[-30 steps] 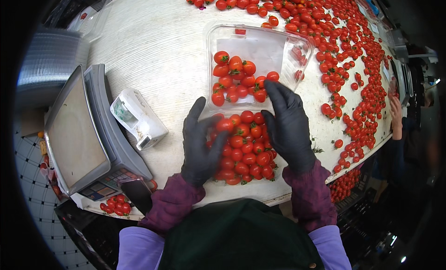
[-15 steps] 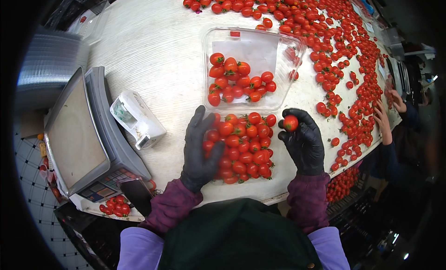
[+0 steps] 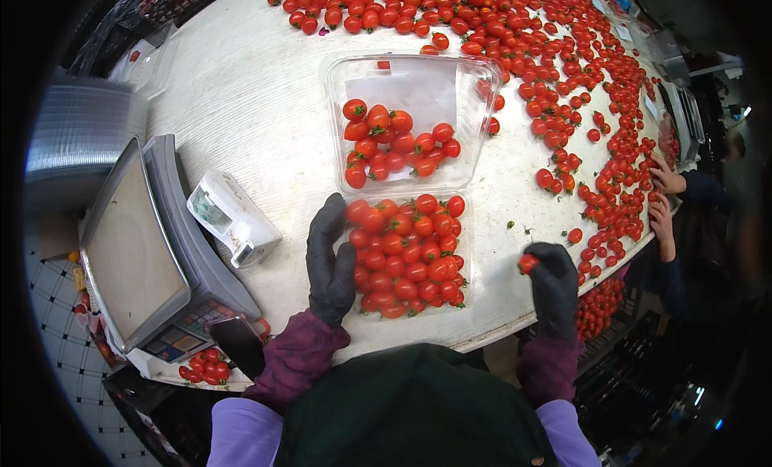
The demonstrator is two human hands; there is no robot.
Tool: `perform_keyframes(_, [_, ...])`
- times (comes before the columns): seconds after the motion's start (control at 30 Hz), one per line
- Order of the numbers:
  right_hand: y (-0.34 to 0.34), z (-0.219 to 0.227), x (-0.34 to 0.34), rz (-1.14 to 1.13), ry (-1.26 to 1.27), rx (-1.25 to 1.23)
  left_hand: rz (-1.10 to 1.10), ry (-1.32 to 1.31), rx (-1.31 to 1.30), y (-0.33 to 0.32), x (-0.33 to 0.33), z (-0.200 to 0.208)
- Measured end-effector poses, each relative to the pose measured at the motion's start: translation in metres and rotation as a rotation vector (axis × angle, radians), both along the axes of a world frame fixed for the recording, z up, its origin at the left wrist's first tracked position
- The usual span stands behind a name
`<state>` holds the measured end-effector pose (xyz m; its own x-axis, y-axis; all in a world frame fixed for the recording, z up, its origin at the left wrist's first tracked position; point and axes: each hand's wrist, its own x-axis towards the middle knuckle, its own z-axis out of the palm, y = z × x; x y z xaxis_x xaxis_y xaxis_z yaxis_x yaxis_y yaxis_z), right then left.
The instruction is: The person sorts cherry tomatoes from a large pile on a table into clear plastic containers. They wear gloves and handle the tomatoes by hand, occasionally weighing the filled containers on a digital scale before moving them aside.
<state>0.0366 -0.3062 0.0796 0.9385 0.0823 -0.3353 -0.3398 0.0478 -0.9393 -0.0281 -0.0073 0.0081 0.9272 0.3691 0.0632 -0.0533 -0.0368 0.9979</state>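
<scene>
A white table with a finely ribbed surface (image 3: 249,97) spans the room, its far and right-hand parts strewn with loose red tomatoes (image 3: 555,105). Thumb and fingertips of the black-gloved right hand (image 3: 555,286) pinch one small red tomato (image 3: 527,264), whose long axis is too small to judge. Well to the left of those fingers lies the near clear plastic container (image 3: 471,242), heaped with red tomatoes. The black-gloved left hand (image 3: 328,266) is nearer to it, along its left side, fingers together and thumb apart, gripping nothing visible. Just beyond, a far clear plastic container (image 3: 468,165) holds fewer tomatoes. Farther left stand a white plastic device (image 3: 233,218) and a grey scale (image 3: 133,242); far right, another person's bare hands (image 3: 662,218) reach the loose tomatoes.
</scene>
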Motion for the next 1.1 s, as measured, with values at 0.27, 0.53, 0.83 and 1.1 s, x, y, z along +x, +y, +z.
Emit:
perform_keyframes(0.27, [-0.107,0.046,-0.020,0.237,-0.403,-1.840,0.021,-0.012,0.003,-0.003,-0.002,-0.001])
perform_keyframes(0.53, [0.103,-0.004,0.022,0.447,-0.599,-0.878,0.017,-0.017,-0.024,0.000,-0.001,-0.003])
perform_keyframes(0.83, [0.111,0.004,0.057,0.442,-0.486,-0.735,0.022,-0.043,0.003,-0.002,-0.001,-0.005])
perform_keyframes(1.1, [0.100,0.009,0.053,0.196,0.036,-0.078,0.031,-0.055,0.044,-0.001,-0.001,-0.005])
